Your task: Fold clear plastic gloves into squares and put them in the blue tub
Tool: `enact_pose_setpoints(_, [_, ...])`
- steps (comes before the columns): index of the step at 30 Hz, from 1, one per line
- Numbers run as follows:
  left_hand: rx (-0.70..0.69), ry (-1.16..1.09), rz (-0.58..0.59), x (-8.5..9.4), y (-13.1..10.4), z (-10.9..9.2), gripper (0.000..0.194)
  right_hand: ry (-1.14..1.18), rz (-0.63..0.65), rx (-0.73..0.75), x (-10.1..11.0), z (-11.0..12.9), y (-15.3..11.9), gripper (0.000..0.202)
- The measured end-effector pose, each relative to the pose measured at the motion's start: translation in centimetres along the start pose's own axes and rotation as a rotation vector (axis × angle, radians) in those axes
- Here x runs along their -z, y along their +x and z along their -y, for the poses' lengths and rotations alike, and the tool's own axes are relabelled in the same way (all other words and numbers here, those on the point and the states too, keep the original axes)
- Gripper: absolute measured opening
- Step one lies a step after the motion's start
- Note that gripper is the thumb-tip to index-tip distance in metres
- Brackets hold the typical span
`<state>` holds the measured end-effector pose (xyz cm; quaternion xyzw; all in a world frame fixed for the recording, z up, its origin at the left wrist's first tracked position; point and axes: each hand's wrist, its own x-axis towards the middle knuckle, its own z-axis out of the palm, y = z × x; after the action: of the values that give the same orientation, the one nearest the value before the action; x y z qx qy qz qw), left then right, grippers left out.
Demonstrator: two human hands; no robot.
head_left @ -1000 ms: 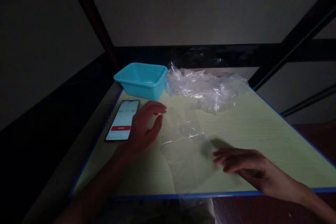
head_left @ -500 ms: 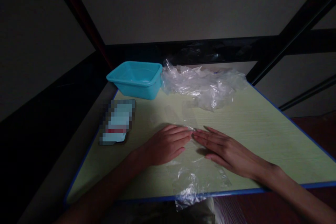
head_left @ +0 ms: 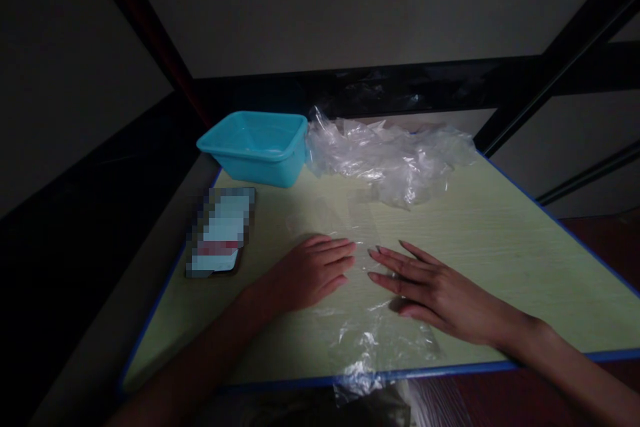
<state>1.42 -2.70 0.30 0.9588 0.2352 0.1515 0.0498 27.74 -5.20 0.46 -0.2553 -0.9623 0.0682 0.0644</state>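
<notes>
A clear plastic bag (head_left: 363,340) lies flattened on the pale table, its lower end hanging over the front edge. My left hand (head_left: 313,273) rests palm down at its left side, fingers stretched out and pointing right. From the other side my right hand (head_left: 425,287) reaches over the bag with its fingers spread. A small gap separates the fingertips of the two hands. Neither hand grips anything. The bag's upper outline is faint against the tabletop, so its exact extent is hard to make out.
A turquoise plastic basin (head_left: 280,167) stands at the back left. Beside it lies a heap of crumpled clear plastic bags (head_left: 390,157). A phone (head_left: 223,230), its screen blurred, lies near the left edge. The table (head_left: 520,267) has a blue rim, and a dark-trimmed wall stands behind it.
My hands have moved apart; their fingertips were touching on the bag before. My right hand has shifted right, and its fingers are more widely spread.
</notes>
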Motion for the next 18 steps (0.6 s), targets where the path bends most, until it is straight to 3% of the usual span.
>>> enact_pose_setpoints(9, [0.005,-0.015,-0.031,0.2,-0.2,0.4,0.027,0.070,-0.019,-0.002,0.2,-0.1,-0.2,0.047])
enact_pose_setpoints(15, [0.028,0.003,-0.124,0.7,-0.3,0.0,0.027,0.123,-0.169,-0.068,0.7,0.1,-0.9,0.053])
enact_pose_setpoints(18, [0.011,-0.002,-0.067,0.8,0.4,-1.1,0.037,0.110,-0.142,-0.077,0.9,0.7,-1.2,0.058])
